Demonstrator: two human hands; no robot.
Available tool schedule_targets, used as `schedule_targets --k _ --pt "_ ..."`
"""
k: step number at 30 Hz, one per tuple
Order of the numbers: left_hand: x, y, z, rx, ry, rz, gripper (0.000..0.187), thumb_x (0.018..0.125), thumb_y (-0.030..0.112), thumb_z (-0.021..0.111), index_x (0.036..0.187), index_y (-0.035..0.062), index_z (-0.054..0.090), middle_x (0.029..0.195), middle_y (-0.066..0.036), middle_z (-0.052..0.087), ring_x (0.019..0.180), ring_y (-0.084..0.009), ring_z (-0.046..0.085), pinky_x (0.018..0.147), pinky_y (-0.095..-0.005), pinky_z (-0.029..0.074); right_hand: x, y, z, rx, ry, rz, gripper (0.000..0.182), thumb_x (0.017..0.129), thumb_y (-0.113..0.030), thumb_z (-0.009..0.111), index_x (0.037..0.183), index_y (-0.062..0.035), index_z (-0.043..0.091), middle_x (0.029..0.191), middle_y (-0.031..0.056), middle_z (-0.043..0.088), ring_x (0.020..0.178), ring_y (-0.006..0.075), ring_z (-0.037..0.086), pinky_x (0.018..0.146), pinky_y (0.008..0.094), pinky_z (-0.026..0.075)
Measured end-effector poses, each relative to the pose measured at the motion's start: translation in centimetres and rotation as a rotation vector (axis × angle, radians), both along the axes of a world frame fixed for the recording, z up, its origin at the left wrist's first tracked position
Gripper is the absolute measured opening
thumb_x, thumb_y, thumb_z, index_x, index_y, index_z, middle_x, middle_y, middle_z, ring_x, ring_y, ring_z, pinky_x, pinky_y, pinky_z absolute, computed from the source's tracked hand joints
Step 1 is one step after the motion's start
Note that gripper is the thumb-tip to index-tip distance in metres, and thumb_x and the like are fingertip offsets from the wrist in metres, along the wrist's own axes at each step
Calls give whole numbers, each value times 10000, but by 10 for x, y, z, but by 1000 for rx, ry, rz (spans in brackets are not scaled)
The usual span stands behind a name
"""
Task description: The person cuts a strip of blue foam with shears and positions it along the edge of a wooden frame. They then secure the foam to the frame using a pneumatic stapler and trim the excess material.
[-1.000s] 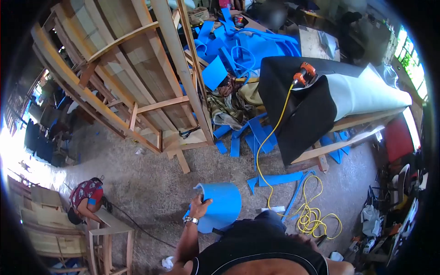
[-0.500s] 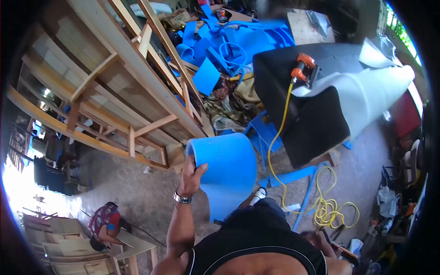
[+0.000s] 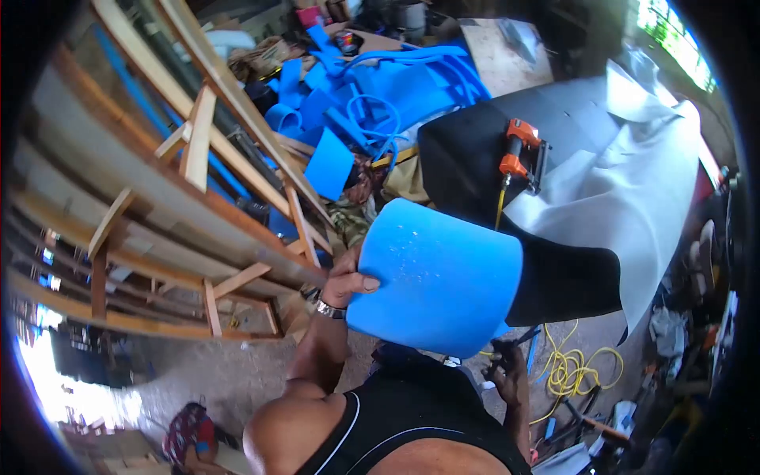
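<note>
A curved sheet of blue foam [image 3: 435, 277] hangs in front of my torso. My left hand [image 3: 348, 283] grips its left edge, thumb on top and the other fingers hidden behind. To the right and below the sheet is my right hand [image 3: 505, 370], near the sheet's lower corner; its fingers are dark and blurred, and I cannot tell whether they hold anything. An orange staple gun [image 3: 519, 150] with a yellow hose lies on the black covered piece [image 3: 467, 150], beside white sheeting [image 3: 625, 182].
Wooden frames [image 3: 198, 142] stand at the left. Blue foam scraps [image 3: 380, 95] are piled behind. Coiled yellow hose [image 3: 574, 372] lies on the floor at right. A person [image 3: 190, 439] bends over at the lower left.
The blue sheet has risen and turned to the right, its broad face now towards me. My right hand has come up beside it. The view has shifted.
</note>
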State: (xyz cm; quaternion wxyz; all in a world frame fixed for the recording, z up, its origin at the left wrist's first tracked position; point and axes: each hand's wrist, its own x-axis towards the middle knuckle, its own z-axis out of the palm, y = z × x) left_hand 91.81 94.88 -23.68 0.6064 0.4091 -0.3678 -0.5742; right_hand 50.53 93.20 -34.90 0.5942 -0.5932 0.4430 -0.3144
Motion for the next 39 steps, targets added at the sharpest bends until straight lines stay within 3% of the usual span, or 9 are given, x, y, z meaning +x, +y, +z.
schedule_targets --k 3,9,13,22,27,30,33,36,39 --pt "14 -51 1 -173 -29 -146 759 654 150 717 1367 1 506 1222 -94 626 1110 -211 561 990 -345 394 86 -16 55 -31 -416 -56 684 685 -31 825 1275 -9 480 1294 128 566 1157 217 556 967 413 486" --pt "61 -104 23 -343 44 -201 552 696 141 731 1219 5 617 1162 -98 648 1058 -212 584 959 -356 433 174 -42 35 -26 -359 -138 579 723 -79 829 1219 -25 534 1176 116 601 1071 214 597 938 393 491" --pt "101 -165 90 -492 -62 -60 567 741 199 721 1246 -14 576 1194 -142 624 1085 -246 579 963 -375 438 203 -44 -20 -71 -216 -171 511 767 -122 807 1207 -46 558 1143 98 617 1060 194 602 953 389 480" --pt "72 -362 216 -940 -542 450 642 844 331 698 1306 -59 484 1266 -241 570 1146 -325 569 972 -419 449 246 -72 28 -130 -256 -497 356 838 -70 745 1143 -86 561 1053 46 631 981 146 633 814 319 546" --pt "11 -457 77 -771 -1144 249 704 901 405 685 1340 -84 433 1305 -296 540 1180 -368 563 976 -443 455 241 -71 23 -125 -220 -670 389 849 -78 737 1170 -48 520 1064 95 619 928 161 640 770 335 545" --pt "39 -407 -40 -481 -737 147 688 945 428 636 1326 -107 433 1212 -216 589 1089 -281 596 945 -370 462 240 -76 16 -116 -209 -768 388 818 -127 757 1142 -12 576 1020 124 643 880 175 645 754 315 552" --pt "117 -353 -215 144 -179 -473 543 999 586 410 1193 124 618 958 -15 599 922 -155 543 793 -271 454 228 -82 -10 -178 -2 -812 442 800 -173 775 1151 21 590 1062 143 650 986 215 624 845 353 519" --pt "111 -199 -211 554 128 -528 652 945 671 429 1235 113 601 1019 -17 630 944 -179 573 831 -343 472 226 -80 -16 -110 18 -813 498 802 -225 776 1170 48 579 1085 159 641 1000 228 594 875 371 479" --pt "148 -101 -399 512 972 -1025 561 933 458 622 1323 69 515 1268 -42 586 1122 -232 565 961 -391 444 227 -81 -4 -108 -19 -886 455 805 -220 771 1139 35 597 1056 125 642 955 217 593 848 353 480"
